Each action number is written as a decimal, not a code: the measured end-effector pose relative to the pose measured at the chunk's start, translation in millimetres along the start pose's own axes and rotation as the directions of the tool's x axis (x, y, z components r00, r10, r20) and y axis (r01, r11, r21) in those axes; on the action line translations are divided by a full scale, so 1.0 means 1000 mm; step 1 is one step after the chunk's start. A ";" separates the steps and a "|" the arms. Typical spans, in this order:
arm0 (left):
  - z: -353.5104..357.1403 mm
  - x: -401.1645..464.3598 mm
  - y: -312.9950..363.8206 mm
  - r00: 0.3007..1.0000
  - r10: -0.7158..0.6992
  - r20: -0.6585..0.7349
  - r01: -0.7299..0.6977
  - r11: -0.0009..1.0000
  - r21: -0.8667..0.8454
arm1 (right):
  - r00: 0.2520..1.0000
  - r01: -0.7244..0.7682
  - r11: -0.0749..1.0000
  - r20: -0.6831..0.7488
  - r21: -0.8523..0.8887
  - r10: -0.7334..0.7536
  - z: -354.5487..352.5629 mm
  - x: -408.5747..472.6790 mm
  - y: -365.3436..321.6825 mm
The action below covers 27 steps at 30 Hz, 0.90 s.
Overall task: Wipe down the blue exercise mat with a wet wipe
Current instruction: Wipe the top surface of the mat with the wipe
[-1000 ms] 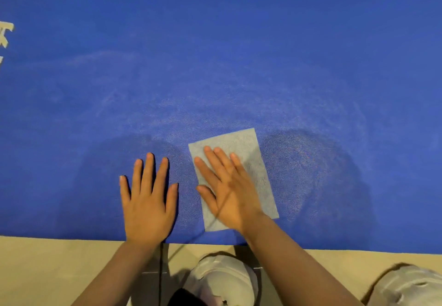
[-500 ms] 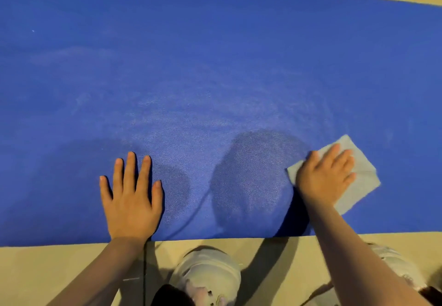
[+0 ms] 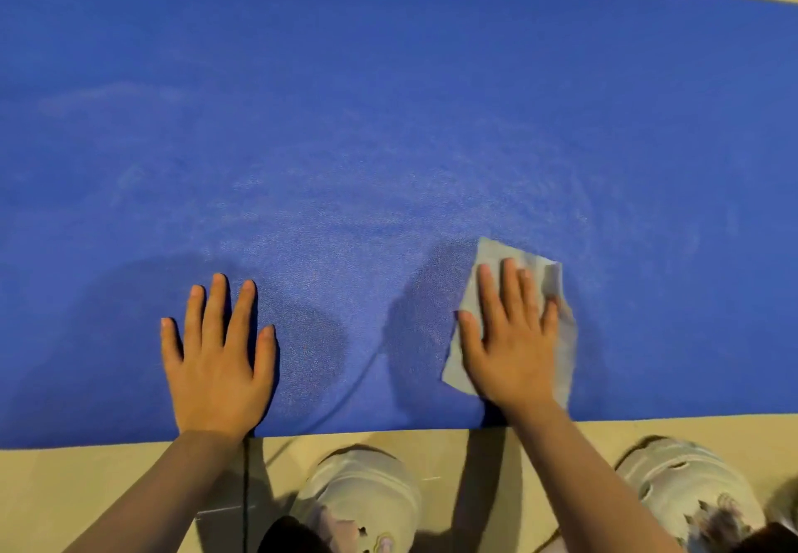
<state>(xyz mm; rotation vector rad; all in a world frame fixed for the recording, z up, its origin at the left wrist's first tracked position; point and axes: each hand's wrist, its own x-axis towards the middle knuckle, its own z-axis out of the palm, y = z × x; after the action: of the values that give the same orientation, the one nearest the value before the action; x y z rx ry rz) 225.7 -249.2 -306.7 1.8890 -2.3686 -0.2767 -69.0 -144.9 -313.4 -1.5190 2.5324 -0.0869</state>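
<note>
The blue exercise mat (image 3: 388, 99) stretches across nearly the whole view, its near edge close to my feet. A pale grey wet wipe (image 3: 557, 293) lies flat on the mat near that edge, right of centre, slightly rumpled at its top right corner. My right hand (image 3: 511, 336) presses down on the wipe with straight, spread fingers and covers most of it. My left hand (image 3: 216, 358) rests flat on the bare mat to the left, fingers straight and spread, holding nothing. Faint streaks show on the mat above both hands.
Beige floor (image 3: 86, 487) runs along the mat's near edge and shows again at the top right. Two light-coloured clog shoes (image 3: 362, 496) (image 3: 686, 487) stand on the floor just below the mat's edge.
My right hand slid the wipe from beside my left hand out to the right, then back a little leftward with its fingers now pointing straight up. My left hand stayed flat.
</note>
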 end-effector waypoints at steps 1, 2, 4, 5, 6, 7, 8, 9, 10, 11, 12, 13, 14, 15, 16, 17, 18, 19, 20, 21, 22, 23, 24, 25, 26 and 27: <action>-0.001 0.000 -0.002 1.000 0.013 -0.004 -0.013 1.000 -0.005 | 0.987 -0.159 0.987 0.006 -0.014 0.160 -0.009 0.002 0.031; -0.003 -0.001 -0.003 0.999 0.040 -0.010 -0.040 0.999 -0.016 | 0.956 -0.291 0.957 0.042 -0.011 0.291 -0.017 0.002 0.057; -0.007 -0.007 0.002 0.984 0.175 -0.023 -0.176 0.982 -0.066 | 0.895 -0.439 0.898 0.098 0.023 0.435 -0.028 -0.002 0.084; -0.009 -0.010 0.008 0.958 0.286 -0.026 -0.287 0.953 -0.094 | 0.878 -0.474 0.880 0.090 0.037 0.470 -0.029 -0.003 0.084; -0.009 -0.014 0.016 0.912 0.410 -0.013 -0.408 0.906 -0.114 | 0.861 -0.507 0.861 0.073 0.043 0.503 -0.026 -0.002 0.075; -0.006 -0.018 0.025 0.850 0.527 0.018 -0.522 0.845 -0.117 | 0.844 -0.536 0.843 0.057 0.051 0.534 -0.022 0.001 0.061; -0.001 -0.021 0.032 0.783 0.619 0.061 -0.612 0.784 -0.103 | 0.840 -0.542 0.838 0.041 0.059 0.541 -0.016 0.003 0.043; 0.005 -0.024 0.037 0.731 0.675 0.103 -0.670 0.738 -0.080 | 0.861 -0.508 0.858 0.019 0.076 0.508 -0.011 0.004 0.023; 0.008 -0.026 0.038 0.700 0.701 0.136 -0.702 0.710 -0.051 | 0.902 -0.429 0.898 -0.002 0.098 0.431 -0.007 0.005 0.002; 0.010 -0.025 0.037 0.682 0.713 0.161 -0.720 0.694 -0.023 | 0.944 -0.325 0.939 -0.024 0.113 0.329 -0.002 0.004 -0.017; 0.010 -0.023 0.036 0.669 0.722 0.176 -0.734 0.679 -0.001 | 0.976 -0.212 0.970 -0.033 0.115 0.217 0.002 0.002 -0.034; 0.009 -0.020 0.033 0.654 0.733 0.188 -0.748 0.664 0.011 | 0.994 -0.103 0.990 -0.033 0.100 0.106 0.005 -0.001 -0.048; 0.007 -0.018 0.031 0.636 0.746 0.198 -0.763 0.646 0.019 | 1.000 -0.008 0.997 -0.020 0.078 0.010 0.008 -0.004 -0.059; 0.006 -0.017 0.029 0.619 0.758 0.207 -0.778 0.627 0.031 | 0.998 0.066 0.996 -0.006 0.055 -0.066 0.011 -0.007 -0.064; 0.006 -0.017 0.027 0.603 0.770 0.209 -0.793 0.607 0.050 | 0.993 0.115 0.992 0.013 0.049 -0.115 0.011 -0.009 -0.066; 0.006 -0.019 0.026 0.586 0.782 0.213 -0.807 0.586 0.071 | 0.988 0.149 0.987 0.024 0.066 -0.151 0.010 -0.009 -0.063; 0.006 -0.022 0.027 0.569 0.797 0.202 -0.822 0.562 0.096 | 0.982 0.177 0.979 0.047 0.105 -0.182 0.006 -0.010 -0.058; 0.007 -0.026 0.028 0.551 0.811 0.196 -0.835 0.538 0.118 | 0.974 0.202 0.967 0.069 0.158 -0.215 0.000 -0.011 -0.052; 0.006 -0.031 0.030 0.533 0.827 0.179 -0.846 0.518 0.128 | 0.964 0.226 0.951 0.091 0.211 -0.249 -0.007 -0.013 -0.044; 0.003 -0.034 0.031 0.517 0.838 0.175 -0.856 0.502 0.125 | 0.954 0.242 0.938 0.116 0.250 -0.277 -0.016 -0.015 -0.036; -0.001 -0.035 0.033 0.498 0.852 0.164 -0.867 0.484 0.119 | 0.942 0.257 0.930 0.149 0.264 -0.302 -0.027 -0.019 -0.030; -0.006 -0.035 0.034 0.487 0.859 0.158 -0.873 0.477 0.103 | 0.925 0.278 0.925 0.189 0.261 -0.331 -0.038 -0.024 -0.025; -0.013 -0.035 0.037 0.484 0.865 0.130 -0.875 0.475 0.094 | 0.900 0.298 0.920 0.247 0.254 -0.360 -0.048 -0.031 -0.020; -0.022 -0.034 0.041 0.491 0.866 0.096 -0.871 0.484 0.085 | 0.862 0.328 0.914 0.319 0.241 -0.393 -0.054 -0.036 -0.015; -0.030 -0.032 0.044 0.499 0.866 0.042 -0.865 0.495 0.078 | 0.825 0.372 0.904 0.372 0.211 -0.426 -0.061 -0.043 -0.010; -0.039 -0.031 0.049 0.518 0.855 -0.008 -0.853 0.518 0.067 | 0.806 0.428 0.889 0.377 0.164 -0.457 -0.066 -0.049 -0.005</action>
<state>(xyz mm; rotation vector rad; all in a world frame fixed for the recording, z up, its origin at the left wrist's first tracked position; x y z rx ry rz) 193.2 -211.9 -257.5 0.4825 -2.9281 -0.0633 -54.5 -107.7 -241.8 -1.8467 1.8013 0.0699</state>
